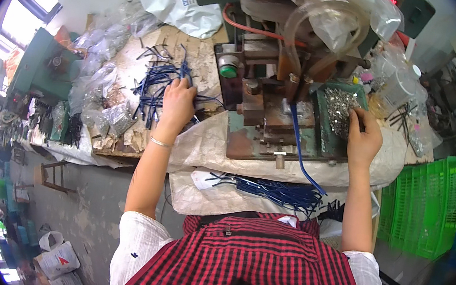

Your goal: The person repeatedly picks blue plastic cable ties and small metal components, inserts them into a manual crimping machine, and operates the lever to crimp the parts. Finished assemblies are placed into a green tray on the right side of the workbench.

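Observation:
My left hand (178, 104) lies over a loose pile of blue cords (152, 85) on the worn board, its fingers curled down around a cord. One strand sticks out to the right of that hand. At the green tray (324, 138), my right hand (364, 137) has its thumb and fingertips close together beside a heap of small shiny metal pieces (339, 108). Whatever those fingertips pinch is too small to make out. Between my hands stands a bench press machine (266, 110). A single blue cord (299, 143) hangs from its tool area down over the bench edge.
A bundle of blue cords (278, 193) rests on white sheeting at the front, close to my apron. Clear bags (117, 117) of small parts crowd the left of the board. Green plastic crates (422, 203) stand at the right. Clear tubes (335, 7) loop above the machine.

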Demonstrator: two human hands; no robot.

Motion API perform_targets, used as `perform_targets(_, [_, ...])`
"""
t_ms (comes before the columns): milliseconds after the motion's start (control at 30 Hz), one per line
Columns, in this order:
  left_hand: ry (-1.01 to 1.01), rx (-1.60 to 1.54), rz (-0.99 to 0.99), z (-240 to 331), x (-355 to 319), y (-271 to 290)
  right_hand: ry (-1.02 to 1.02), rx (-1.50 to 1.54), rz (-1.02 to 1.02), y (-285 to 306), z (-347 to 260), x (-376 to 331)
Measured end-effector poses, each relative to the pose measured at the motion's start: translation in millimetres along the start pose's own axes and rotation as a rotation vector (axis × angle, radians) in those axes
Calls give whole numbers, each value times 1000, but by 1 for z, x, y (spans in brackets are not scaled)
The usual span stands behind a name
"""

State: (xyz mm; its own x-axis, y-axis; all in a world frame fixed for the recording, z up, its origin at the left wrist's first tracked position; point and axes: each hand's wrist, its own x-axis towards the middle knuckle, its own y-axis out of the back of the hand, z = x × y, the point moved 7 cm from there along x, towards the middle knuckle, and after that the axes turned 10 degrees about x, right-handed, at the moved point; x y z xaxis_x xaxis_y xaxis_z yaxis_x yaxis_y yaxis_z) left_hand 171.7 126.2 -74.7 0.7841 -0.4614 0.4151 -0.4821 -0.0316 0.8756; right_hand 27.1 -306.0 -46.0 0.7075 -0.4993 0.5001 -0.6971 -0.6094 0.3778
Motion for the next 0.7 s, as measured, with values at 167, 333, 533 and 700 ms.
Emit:
perform_targets(167, [177,-71,43,-29,-19,17,-65,18,93,49,11,-33])
perform_targets(333, [455,-386,135,-43,-17,51,-112,329,-111,27,-33,-31])
perform_targets(533, [624,-983,219,-11,-23,2,-48,713,-240,-64,-96,-9])
perform_targets(700, [565,-1249,410,13,-29,33,-285,993,-168,-76,-98,-23])
